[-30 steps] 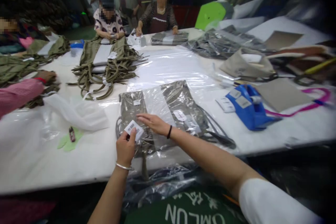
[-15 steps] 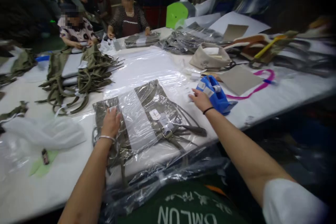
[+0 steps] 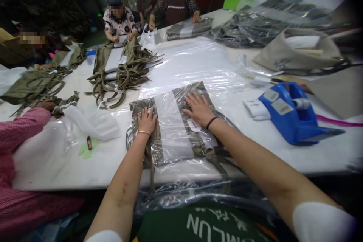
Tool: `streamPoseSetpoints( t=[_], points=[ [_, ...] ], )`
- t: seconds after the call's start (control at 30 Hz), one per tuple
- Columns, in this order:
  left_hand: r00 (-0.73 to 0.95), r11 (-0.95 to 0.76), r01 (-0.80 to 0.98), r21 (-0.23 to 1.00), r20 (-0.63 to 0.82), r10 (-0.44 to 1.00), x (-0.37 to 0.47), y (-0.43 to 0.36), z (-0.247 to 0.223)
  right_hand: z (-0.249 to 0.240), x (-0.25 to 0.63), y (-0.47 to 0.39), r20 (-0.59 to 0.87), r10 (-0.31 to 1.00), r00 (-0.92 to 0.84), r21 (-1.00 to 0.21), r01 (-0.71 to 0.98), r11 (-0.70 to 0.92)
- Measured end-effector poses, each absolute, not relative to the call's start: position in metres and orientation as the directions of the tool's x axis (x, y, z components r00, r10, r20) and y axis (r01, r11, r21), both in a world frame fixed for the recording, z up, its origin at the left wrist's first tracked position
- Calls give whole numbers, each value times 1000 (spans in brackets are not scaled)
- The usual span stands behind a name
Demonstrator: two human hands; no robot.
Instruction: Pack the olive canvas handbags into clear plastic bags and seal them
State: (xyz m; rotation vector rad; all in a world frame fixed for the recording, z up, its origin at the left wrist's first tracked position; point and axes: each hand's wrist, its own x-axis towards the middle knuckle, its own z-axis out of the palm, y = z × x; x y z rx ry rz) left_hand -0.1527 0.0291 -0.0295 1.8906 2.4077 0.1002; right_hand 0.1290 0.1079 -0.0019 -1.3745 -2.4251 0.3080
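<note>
In front of me on the table lies a folded olive garment (image 3: pixel 181 92) with straps, inside a clear plastic bag (image 3: pixel 176 147). A white sheet (image 3: pixel 171 124) runs across its middle. My left hand (image 3: pixel 146 121) lies flat on the left part of the bag, fingers spread. My right hand (image 3: pixel 199 110) presses flat on the upper right part, fingers also spread. Below that hand, white tags (image 3: pixel 194 125) show through the plastic. The open end of the bag and some straps hang over the table's near edge.
Right of the bag stand a blue tape dispenser (image 3: pixel 292 115) and a roll of white labels (image 3: pixel 256 109). A beige fabric bin (image 3: pixel 300 51) is behind them. Strapped olive garments (image 3: pixel 121 64) are piled at back left. A co-worker's pink sleeve (image 3: pixel 25 128) reaches in from the left.
My right hand has moved left from beside the tape dispenser onto the bagged garment. My left hand stays on the bag. The view has turned, bringing a co-worker in at the left.
</note>
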Motion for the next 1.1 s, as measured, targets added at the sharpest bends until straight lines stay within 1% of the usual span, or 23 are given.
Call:
streamPoseSetpoints(
  t=[0.07, 0.13, 0.2, 0.27, 0.3, 0.37, 0.43, 0.47, 0.53, 0.6, 0.63, 0.7, 0.77, 0.83, 0.9, 0.93, 1.0, 1.03, 1.1],
  points=[
    [-235, 237, 963, 132, -25, 972, -154, 32, -26, -10, 131, 120, 46, 891, -452, -367, 822, 436],
    [-235, 239, 954, 181, -46, 971, -155, 30, -20, -9, 139, 118, -24, 917, -398, -371, 855, 362],
    [-228, 244, 939, 241, -94, 969, -157, 18, -13, -2, 146, 99, -2, 926, -378, -367, 861, 351],
    [-195, 219, 943, 249, -117, 974, -162, -7, -10, 4, 149, 68, 42, 895, -444, -354, 831, 429],
    [-176, 195, 955, 224, -104, 979, -165, -23, -10, 5, 149, 53, 50, 868, -495, -341, 808, 481],
    [-155, 160, 976, 150, -44, 987, -172, -56, -13, 2, 149, 27, 19, 823, -568, -316, 778, 544],
    [-188, 183, 976, 120, 26, 982, -176, -83, -18, -6, 151, 13, -21, 824, -566, -294, 792, 536],
    [-224, 215, 967, 136, 53, 973, -178, -93, -21, -11, 152, 11, -32, 833, -552, -286, 804, 522],
    [-321, 296, 929, 220, 87, 943, -179, -105, -24, -16, 154, 13, -27, 841, -541, -276, 813, 513],
    [-443, 386, 849, 361, 89, 892, -182, -110, -24, -17, 154, 15, -12, 843, -538, -267, 814, 516],
    [-505, 432, 788, 439, 61, 861, -185, -113, -23, -15, 154, 14, 0, 849, -529, -261, 819, 510],
    [-595, 509, 648, 567, -41, 803, -190, -119, -21, -12, 153, 4, 38, 860, -509, -249, 829, 501],
    [-627, 551, 539, 637, -133, 767, -195, -126, -17, -11, 153, -12, 77, 842, -534, -237, 810, 536],
    [-647, 548, 461, 698, -158, 746, -198, -130, -13, -13, 152, -27, 110, 802, -587, -220, 772, 596],
    [-675, 533, 294, 793, -223, 704, -200, -129, -8, -18, 151, -37, 128, 783, -609, -210, 755, 621],
    [-674, 529, 184, 828, -285, 681, -201, -126, -5, -20, 150, -39, 136, 784, -605, -209, 756, 620],
    [-628, 532, -3, 847, -415, 658, -200, -121, 1, -22, 150, -39, 140, 786, -602, -215, 757, 618],
    [-591, 539, -55, 840, -463, 661, -199, -120, 4, -22, 151, -38, 135, 783, -607, -218, 753, 621],
    [-519, 551, -90, 830, -511, 685, -195, -118, 8, -21, 153, -36, 106, 771, -628, -222, 741, 634]
  ],
)
